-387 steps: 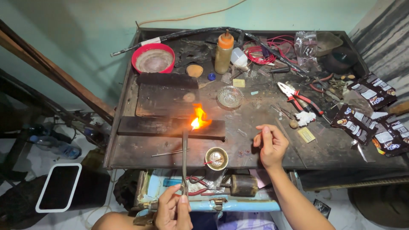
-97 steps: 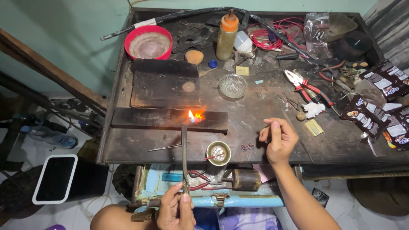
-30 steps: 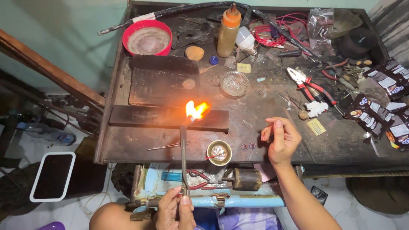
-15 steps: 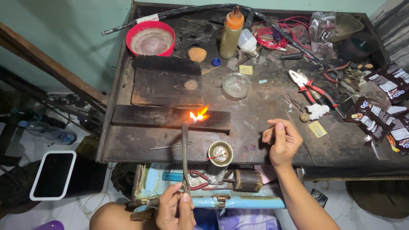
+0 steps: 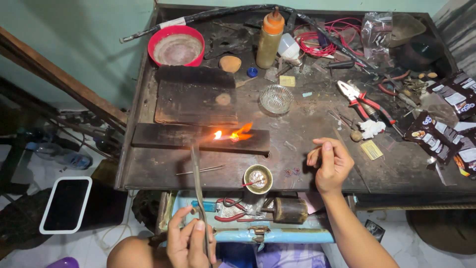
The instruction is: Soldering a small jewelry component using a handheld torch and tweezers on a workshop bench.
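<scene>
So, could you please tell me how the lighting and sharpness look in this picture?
Head view: even, soft light; the orange flame on the dark wooden block is blown out; wide-angle bending tilts the dark metal table; both hands look sharp.

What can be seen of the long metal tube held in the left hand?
The metal tube is thin, dull grey and slightly bent. The left hand pinches its near end low in the view. It runs up across the bench edge, and its far tip stops at the dark charred block, where small orange flames burn just to its right.
</scene>
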